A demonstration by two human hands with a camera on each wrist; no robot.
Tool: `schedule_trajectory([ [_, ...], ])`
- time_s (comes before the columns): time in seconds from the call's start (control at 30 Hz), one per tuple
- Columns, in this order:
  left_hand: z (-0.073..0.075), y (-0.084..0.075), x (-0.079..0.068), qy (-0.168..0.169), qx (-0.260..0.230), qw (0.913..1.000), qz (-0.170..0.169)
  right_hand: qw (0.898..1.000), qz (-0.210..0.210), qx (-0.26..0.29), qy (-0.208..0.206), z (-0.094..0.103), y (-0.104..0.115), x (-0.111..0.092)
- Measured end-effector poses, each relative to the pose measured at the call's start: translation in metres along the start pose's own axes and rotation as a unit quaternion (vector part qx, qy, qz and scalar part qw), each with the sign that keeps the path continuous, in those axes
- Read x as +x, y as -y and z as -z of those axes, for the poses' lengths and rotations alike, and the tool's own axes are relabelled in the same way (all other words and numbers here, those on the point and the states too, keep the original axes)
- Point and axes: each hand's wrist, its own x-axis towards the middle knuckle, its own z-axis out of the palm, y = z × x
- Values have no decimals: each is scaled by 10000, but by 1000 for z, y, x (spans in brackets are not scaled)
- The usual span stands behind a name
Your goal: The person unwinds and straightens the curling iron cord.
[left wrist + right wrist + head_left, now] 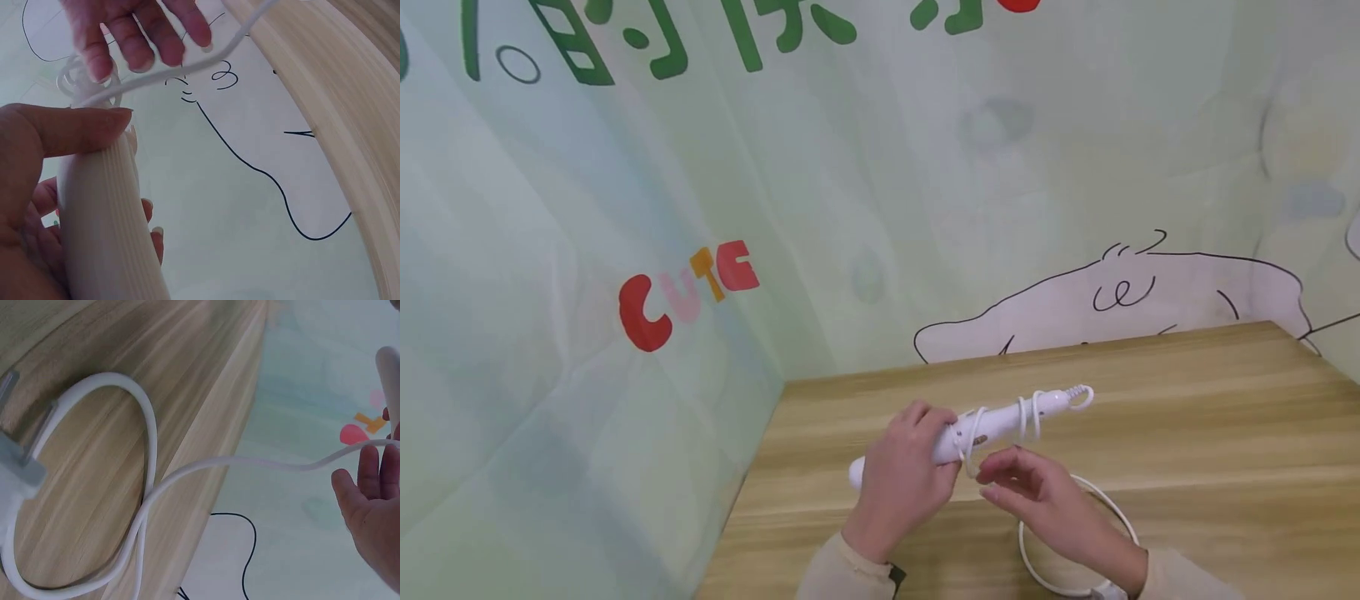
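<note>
My left hand grips a slim white hair styling iron, held tilted above the table. In the left wrist view its ribbed body lies under the thumb. White cord loops loosely around the iron's cord end. My right hand is just below the loops, thumb and fingers apart. In the right wrist view its fingers are extended and the free cord runs across the fingertips. Whether they touch the cord is hard to tell.
The cord's remaining length curves over the wood-grain table, ending in a two-pin plug by the right wrist. Behind the table hangs a pale green printed cloth with coloured letters and a line drawing.
</note>
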Motion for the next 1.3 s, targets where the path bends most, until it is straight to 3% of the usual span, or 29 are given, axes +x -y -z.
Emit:
schedule_trajectory([
  [0.3, -2, 0, -5, 55, -1, 10000, -2, 9993, 102, 363, -54, -21, -10, -1],
  [0.43, -4, 0, -6, 179, 123, 9997, 79, 9985, -39, 502, -213, -22, -4, -8],
  [0.5, -5, 0, -7, 248, 208, 9993, 164, 9986, -157, 311, -388, -19, 3, -11],
  [0.6, -6, 2, -7, 338, 335, 9986, 211, 9970, -316, -335, -617, -10, 16, -12],
  [0.67, -7, 3, -9, 400, 464, 9980, 135, 9930, -202, -962, -654, -1, 24, -10],
  [0.87, -8, 10, -14, 817, 752, 9935, -253, 9687, 416, -2438, -202, 32, 45, 4],
  [0.93, -7, 11, -16, 1047, 827, 9903, -389, 9637, 370, -2645, 21, 43, 50, 10],
  [1.07, -4, 10, -19, 1635, 801, 9805, -740, 9619, -131, -2703, 384, 63, 54, 19],
  [1.23, 0, 8, -22, 2123, 339, 9699, -1141, 9627, -586, -2610, 415, 81, 48, 25],
  [1.3, 1, 7, -22, 2202, 100, 9677, -1225, 9629, -578, -2592, 472, 88, 41, 26],
])
